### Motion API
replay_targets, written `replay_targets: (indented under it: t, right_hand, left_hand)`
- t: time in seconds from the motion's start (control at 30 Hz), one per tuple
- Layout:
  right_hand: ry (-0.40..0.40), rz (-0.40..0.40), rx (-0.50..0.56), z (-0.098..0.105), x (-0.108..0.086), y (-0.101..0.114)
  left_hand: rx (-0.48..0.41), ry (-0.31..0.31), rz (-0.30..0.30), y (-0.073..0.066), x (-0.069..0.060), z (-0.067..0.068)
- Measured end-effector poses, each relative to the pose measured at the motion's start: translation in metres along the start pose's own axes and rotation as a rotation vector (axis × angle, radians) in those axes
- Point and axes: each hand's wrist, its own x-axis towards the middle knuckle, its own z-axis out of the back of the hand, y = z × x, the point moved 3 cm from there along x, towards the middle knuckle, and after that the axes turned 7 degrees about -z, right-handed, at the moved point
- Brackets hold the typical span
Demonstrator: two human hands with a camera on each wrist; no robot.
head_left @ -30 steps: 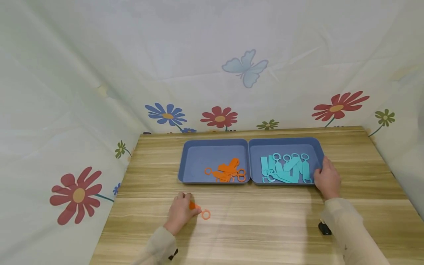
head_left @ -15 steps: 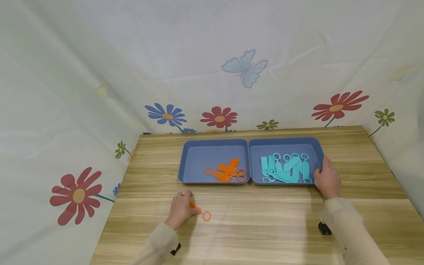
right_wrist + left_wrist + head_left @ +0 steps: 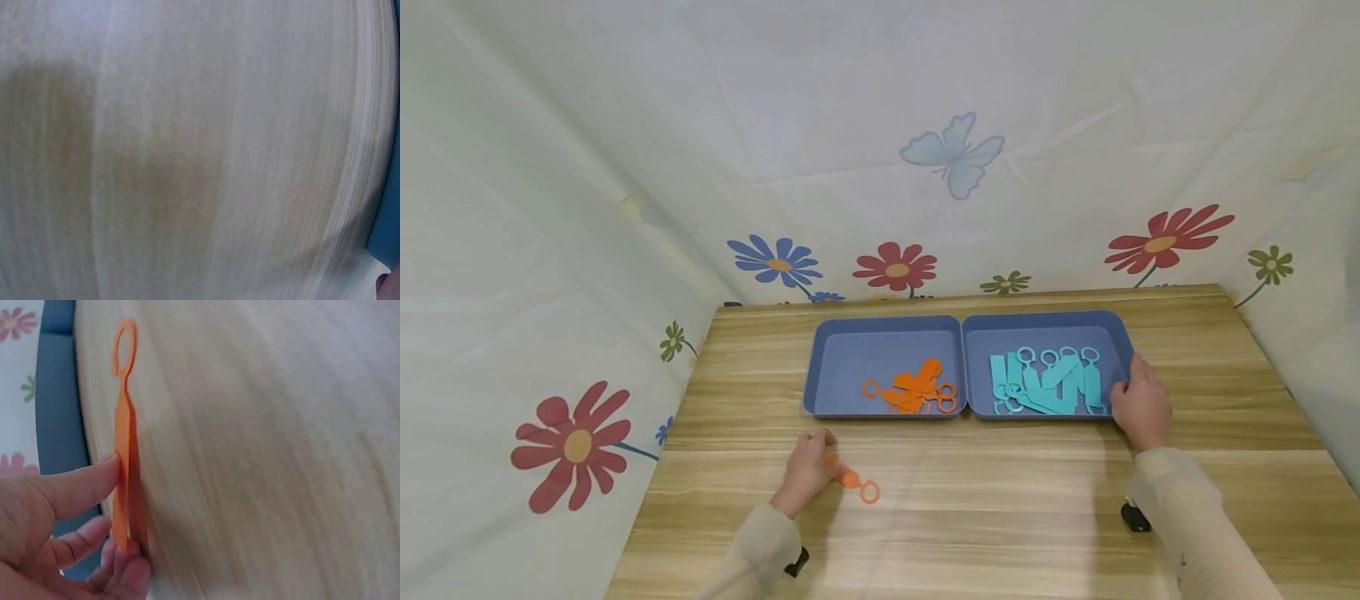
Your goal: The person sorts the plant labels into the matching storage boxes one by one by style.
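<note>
In front of the left tray, my left hand (image 3: pixel 808 475) pinches an orange plastic tag (image 3: pixel 852 478) with a ring-shaped hook. The left wrist view shows the thumb against the tag's flat strip (image 3: pixel 122 440) and fingertips at its lower end; the ring points away from the palm. At the right, my right hand (image 3: pixel 1142 408) grips the near right corner of a blue tray (image 3: pixel 1037 320), thumb over the rim. Several turquoise tags (image 3: pixel 1051 398) lie in that tray. Several orange tags (image 3: pixel 917 383) are heaped in the blue tray beside it (image 3: pixel 842 358).
Both trays stand side by side on a wood-grain table (image 3: pixel 970 517), near a white curtain (image 3: pixel 820 125) printed with flowers. A small black object (image 3: pixel 1135 517) shows by the right sleeve. The right wrist view holds mostly tabletop, with a tray edge (image 3: pixel 387 219) at its right.
My left hand has shifted slightly, and the orange tag has turned so that more of its strip shows. Its ring has moved a little right and nearer. The right hand and both trays stay put.
</note>
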Motion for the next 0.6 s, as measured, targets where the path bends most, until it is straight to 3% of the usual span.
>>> replay_targets:
  t: [0.1,0.2,0.3,0.4,0.5,0.6]
  right_hand:
    - [0.002,0.000,0.002,0.001,-0.001,0.000]
    - [0.009,-0.001,0.005,0.001,-0.002,0.001]
    - [0.011,0.002,0.009,0.001,-0.002,0.001]
    - [0.006,0.005,0.013,0.000,-0.002,0.001]
    - [-0.006,0.011,0.016,0.000,-0.001,0.000]
    - [-0.010,0.013,0.019,-0.001,-0.001,-0.001]
  left_hand:
    - [-0.090,0.024,-0.003,0.006,0.004,0.000]
    - [-0.200,0.053,0.043,0.010,0.006,0.000]
    - [-0.240,0.097,0.062,0.010,0.006,0.002]
    - [-0.198,0.188,0.006,0.006,0.005,0.004]
    - [-0.094,0.276,-0.093,0.001,0.002,0.004]
    - [0.004,0.311,-0.154,-0.003,-0.001,0.004]
